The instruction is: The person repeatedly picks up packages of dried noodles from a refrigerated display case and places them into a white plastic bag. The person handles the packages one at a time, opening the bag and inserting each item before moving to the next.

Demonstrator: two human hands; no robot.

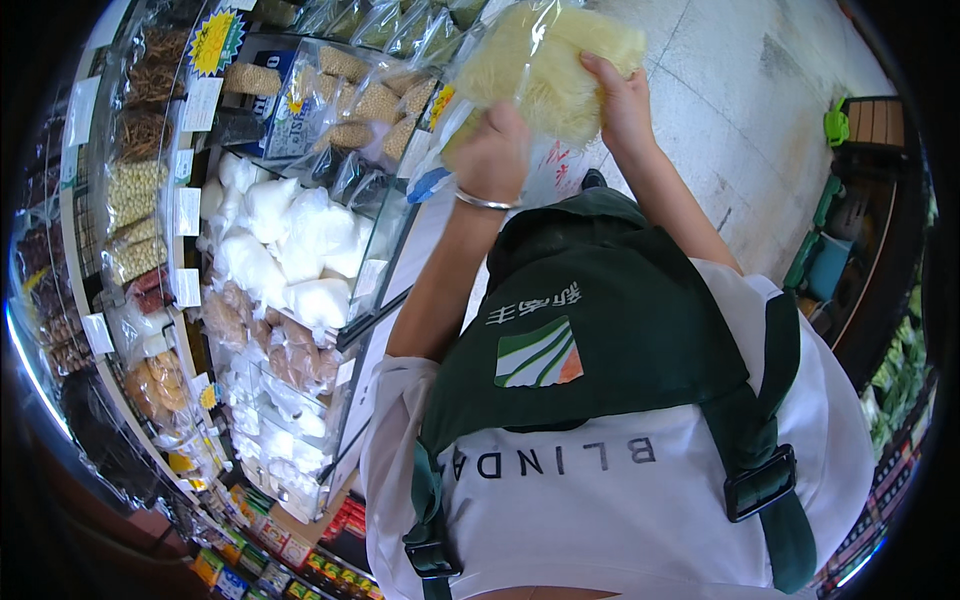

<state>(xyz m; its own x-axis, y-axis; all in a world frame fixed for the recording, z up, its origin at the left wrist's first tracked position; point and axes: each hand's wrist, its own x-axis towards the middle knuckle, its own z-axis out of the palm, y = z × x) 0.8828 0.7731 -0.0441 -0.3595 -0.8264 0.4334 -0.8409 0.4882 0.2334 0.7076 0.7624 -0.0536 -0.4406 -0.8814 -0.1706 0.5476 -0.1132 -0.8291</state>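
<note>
A clear plastic bag of pale yellow, thin dried strands (555, 67), like vermicelli, is held up in front of me at the top of the view. My right hand (626, 101) grips its right side, thumb on the near face and fingers mostly hidden behind. Across the bag's lower left lies my left hand (495, 146), curled and blurred by motion, with a silvery bangle at the wrist. Whether its fingers pinch the plastic cannot be made out. Beside that hand shows a blurred yellow-green thing (459, 139), partly covered.
To the left, a shelf holds bags of white powder or granules (292, 225), brown bags (296, 349) and bagged beans (375, 101). A glass divider (379, 247) edges it. Price cards (201, 105) line the racks. Pale floor tiles (720, 135) lie ahead; leafy greens (896, 382) sit far right.
</note>
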